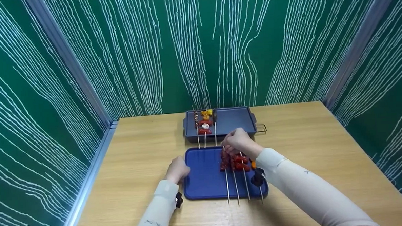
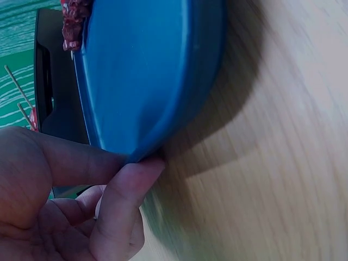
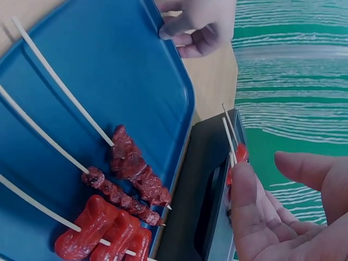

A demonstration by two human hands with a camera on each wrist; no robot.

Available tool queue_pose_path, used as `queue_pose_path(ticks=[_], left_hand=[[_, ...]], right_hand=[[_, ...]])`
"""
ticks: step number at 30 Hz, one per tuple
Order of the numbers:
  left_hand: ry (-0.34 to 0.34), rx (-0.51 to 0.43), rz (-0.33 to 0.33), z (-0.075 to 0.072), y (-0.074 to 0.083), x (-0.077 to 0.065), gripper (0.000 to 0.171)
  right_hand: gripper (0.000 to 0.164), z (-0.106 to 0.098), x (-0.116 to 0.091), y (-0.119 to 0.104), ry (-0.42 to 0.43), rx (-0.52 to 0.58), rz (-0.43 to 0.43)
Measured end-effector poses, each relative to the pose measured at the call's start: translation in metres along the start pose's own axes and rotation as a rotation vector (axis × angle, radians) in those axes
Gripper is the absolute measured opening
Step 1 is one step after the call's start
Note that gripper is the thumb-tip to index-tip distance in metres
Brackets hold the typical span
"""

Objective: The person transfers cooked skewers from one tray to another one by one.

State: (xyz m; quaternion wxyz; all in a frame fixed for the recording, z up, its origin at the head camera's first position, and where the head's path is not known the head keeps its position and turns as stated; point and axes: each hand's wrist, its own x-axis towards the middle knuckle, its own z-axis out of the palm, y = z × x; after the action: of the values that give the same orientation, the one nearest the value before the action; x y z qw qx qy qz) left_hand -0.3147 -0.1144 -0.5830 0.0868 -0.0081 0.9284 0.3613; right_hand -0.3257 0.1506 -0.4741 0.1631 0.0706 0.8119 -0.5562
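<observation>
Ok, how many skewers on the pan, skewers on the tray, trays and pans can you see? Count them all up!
Pan skewers: 3
Tray skewers: 4 in sight, one partly hidden
Blue tray: 1
Pan: 1
Total: 9

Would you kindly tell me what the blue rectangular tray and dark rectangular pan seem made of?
Blue rectangular tray: probably satin-finish plastic, given soft highlights along its smooth rim. Dark rectangular pan: perhaps matte-coated metal, given its dull, even surface.
</observation>
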Motion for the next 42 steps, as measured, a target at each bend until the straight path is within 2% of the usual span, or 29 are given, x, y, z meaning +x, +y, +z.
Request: queue_pose_path(ticks=[8, 12, 19, 26, 32, 35, 42], left_hand=[[-0.013, -0.004, -0.040, -0.001, 0.002, -0.001, 0.019], [-0.005, -0.004, -0.046, -0.001, 0.003, -0.001, 0.015], [0.001, -0.008, -0.045, -0.001, 0.004, -0.002, 0.013], [-0.005, -0.009, -0.046, -0.001, 0.004, -0.001, 0.012], [-0.005, -0.001, -0.013, -0.001, 0.000, 0.001, 0.012], [-0.017, -0.002, -0.024, -0.004, 0.004, -0.002, 0.014], [-0.021, 0.003, -0.037, -0.002, 0.004, -0.001, 0.012]], right_hand=[[0.044, 0.003, 0.017, 0.009, -0.046, 0.057, -0.033], [0.051, 0.008, 0.024, 0.011, -0.053, 0.116, -0.029], [0.054, 0.014, 0.038, 0.019, -0.057, 0.208, -0.004], [0.053, 0.022, 0.049, 0.028, -0.060, 0.245, -0.029], [0.052, 0.028, 0.055, 0.027, -0.064, 0.303, -0.021], [0.053, 0.030, 0.059, 0.025, -0.063, 0.339, -0.005], [0.039, 0.030, 0.065, 0.025, -0.071, 0.412, 0.039]])
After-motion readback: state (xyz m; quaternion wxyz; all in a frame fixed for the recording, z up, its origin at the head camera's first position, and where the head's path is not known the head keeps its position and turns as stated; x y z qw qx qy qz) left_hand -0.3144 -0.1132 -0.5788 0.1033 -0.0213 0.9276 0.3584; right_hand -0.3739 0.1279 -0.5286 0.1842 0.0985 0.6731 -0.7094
